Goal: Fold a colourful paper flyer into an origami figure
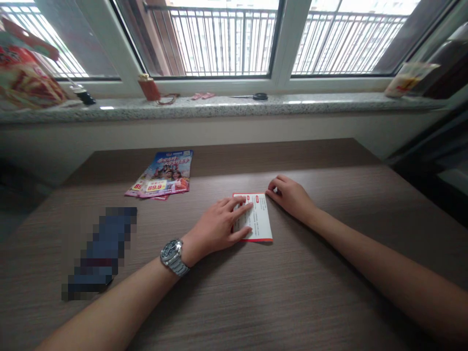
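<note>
A small white printed sheet with red edges (260,220) lies flat on the brown wooden table (234,302). My left hand (219,225), with a metal watch on the wrist, rests on the sheet's left part, its fingers spread over the print. At the sheet's upper right corner is my right hand (290,197). Its fingers are curled, with the fingertips close to or touching that corner; whether they pinch the paper is too small to tell.
Colourful flyers (168,173) lie at the table's back left. A pixelated dark blue object (106,248) is left of my left forearm. On the stone windowsill (310,105) are scissors (259,96), a red-brown container (148,88), a dark bottle (83,94) and plastic bags.
</note>
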Available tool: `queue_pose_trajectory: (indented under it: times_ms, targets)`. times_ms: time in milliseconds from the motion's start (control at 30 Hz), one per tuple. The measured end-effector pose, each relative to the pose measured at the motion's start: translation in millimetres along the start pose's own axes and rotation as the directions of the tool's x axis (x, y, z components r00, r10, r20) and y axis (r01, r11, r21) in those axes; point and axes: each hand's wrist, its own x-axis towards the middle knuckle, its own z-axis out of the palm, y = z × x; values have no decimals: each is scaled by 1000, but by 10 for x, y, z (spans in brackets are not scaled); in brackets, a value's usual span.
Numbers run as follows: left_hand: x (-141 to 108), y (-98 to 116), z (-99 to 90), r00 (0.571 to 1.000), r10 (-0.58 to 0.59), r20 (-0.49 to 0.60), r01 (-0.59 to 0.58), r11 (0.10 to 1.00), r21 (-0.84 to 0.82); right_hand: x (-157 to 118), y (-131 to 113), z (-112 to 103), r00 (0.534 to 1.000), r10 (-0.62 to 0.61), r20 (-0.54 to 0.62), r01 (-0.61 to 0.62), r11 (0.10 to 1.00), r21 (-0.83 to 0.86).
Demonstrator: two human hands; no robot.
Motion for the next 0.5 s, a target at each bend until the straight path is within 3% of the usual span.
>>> queue_pose_trajectory:
  times_ms: [167,267,500]
  targets:
    - [9,-21,-32,1000,-3,-12,3,1000,6,-86,-106,-64,998,-39,55,30,988,151]
    - [9,-27,-29,1000,-2,-26,2,1000,2,-145,-171,-57,993,-41,112,23,987,160]
    - [9,-37,-13,1000,-11,-14,12,1000,18,-318,-210,-44,990,-60,126,33,979,202]
